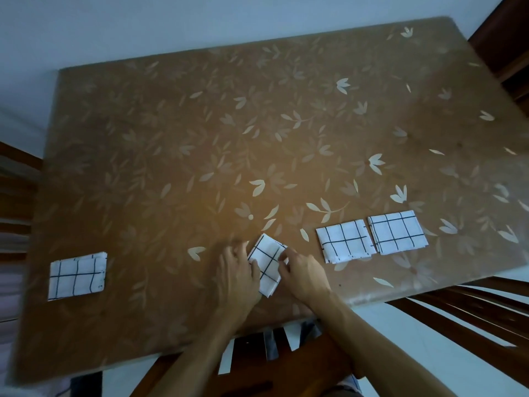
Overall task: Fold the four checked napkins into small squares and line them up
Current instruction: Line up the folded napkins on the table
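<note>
Four white napkins with black checks lie folded into small squares on the brown flowered table [200, 138]. One napkin [76, 275] sits alone at the near left. Two napkins [345, 241] [397, 232] lie side by side at the near right, almost touching. The fourth napkin [266, 263] lies tilted near the front edge between my hands. My left hand [237, 272] presses its left edge, and my right hand [303, 270] pinches its right edge.
Dark wooden chairs stand at the front [286, 356], the near right [463, 310], the far right corner [503, 44] and the left edge [17, 179]. The table's front edge runs just below my hands. A pale floor surrounds the table.
</note>
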The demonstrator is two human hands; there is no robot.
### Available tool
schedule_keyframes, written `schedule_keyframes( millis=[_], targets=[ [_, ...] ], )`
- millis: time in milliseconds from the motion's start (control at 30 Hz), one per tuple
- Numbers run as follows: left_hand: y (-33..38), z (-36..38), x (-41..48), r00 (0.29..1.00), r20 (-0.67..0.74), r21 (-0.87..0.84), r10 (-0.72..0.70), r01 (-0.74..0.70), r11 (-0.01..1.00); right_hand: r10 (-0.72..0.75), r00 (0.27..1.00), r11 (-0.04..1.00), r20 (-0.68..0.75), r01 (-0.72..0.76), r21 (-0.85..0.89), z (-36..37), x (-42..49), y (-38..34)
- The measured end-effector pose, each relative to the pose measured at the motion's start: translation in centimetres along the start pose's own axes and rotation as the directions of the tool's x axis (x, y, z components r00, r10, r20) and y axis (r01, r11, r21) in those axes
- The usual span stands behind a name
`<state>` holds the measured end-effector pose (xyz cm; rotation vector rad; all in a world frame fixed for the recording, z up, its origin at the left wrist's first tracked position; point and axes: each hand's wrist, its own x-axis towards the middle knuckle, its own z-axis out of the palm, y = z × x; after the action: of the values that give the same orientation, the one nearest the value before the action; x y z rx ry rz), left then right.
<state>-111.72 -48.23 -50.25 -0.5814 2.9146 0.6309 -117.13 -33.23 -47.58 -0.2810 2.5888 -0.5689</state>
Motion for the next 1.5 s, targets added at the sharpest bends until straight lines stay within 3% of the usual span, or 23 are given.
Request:
schedule_keyframes(
  millis=[67, 133, 200, 333, 500, 667, 833, 900, 1033, 1233, 1367, 1500],
  targets=[
    [-0.7, 0.3, -1.2, 1.000, 0.022, 0.036, -0.008, 0.007, 0.999, -0.126, 0.991, 0.992, -0.035, 0.125, -0.027, -0.4, 0.5, 0.0],
    [-0.9, 0.5, -2.0, 0.998, 0.057, 0.057, 0.000, -0.003, 0.998, -0.271, 0.962, 0.957, 0.037, 0.273, -0.099, -0.6, 0.8, 0.0],
    [-0.6, 0.6, -1.9, 0.996, 0.089, 0.052, 0.025, -0.030, 0.998, -0.315, 0.940, 0.926, 0.127, 0.334, -0.174, -0.4, 0.6, 0.1],
    [1.1, 1.3, -0.3, 0.982, 0.105, -0.032, 0.155, -0.152, 0.988, -0.195, 0.974, 0.957, 0.112, 0.214, -0.196, 0.1, -0.3, 1.4],
    [2.5, 2.4, 1.7, 0.948, 0.151, 0.014, 0.280, -0.285, 0.958, -0.188, 0.979, 0.965, 0.078, 0.198, -0.169, 0.1, -0.9, 3.3],
    [2.4, 2.7, 2.4, 0.942, 0.148, -0.092, 0.301, -0.290, 0.953, -0.175, 0.982, 0.978, 0.070, 0.182, -0.104, -0.2, -0.7, 4.2],
    [0.8, 3.8, 0.9, 0.897, 0.092, 0.130, 0.432, -0.441, 0.888, -0.146, 0.988, 0.979, -0.043, 0.138, -0.153, 0.8, -0.5, 3.7],
    [0.4, 4.2, 0.3, 0.890, 0.097, 0.182, 0.446, -0.457, 0.871, -0.199, 0.976, 0.971, -0.086, 0.184, -0.156, 1.5, 0.1, 3.2],
    [0.1, 5.1, -0.3, 0.892, 0.163, 0.257, 0.421, -0.451, 0.855, -0.302, 0.953, 0.932, 0.006, 0.297, -0.207, 3.7, 1.1, 3.1],
    [-0.4, 4.7, -0.2, 0.895, 0.210, 0.272, 0.392, -0.439, 0.856, -0.176, 0.984, 0.935, -0.010, 0.164, -0.314, 3.7, 0.9, 5.0],
    [0.0, 3.9, 0.1, 0.893, 0.213, 0.218, 0.396, -0.438, 0.872, -0.068, 0.997, 0.940, -0.043, 0.049, -0.339, 2.7, 0.7, 4.4],
    [-0.3, 1.7, 0.2, 0.941, 0.078, -0.084, 0.328, -0.322, 0.943, -0.088, 0.994, 0.924, -0.067, 0.056, -0.377, 1.6, 0.2, 3.1]
  ],
)
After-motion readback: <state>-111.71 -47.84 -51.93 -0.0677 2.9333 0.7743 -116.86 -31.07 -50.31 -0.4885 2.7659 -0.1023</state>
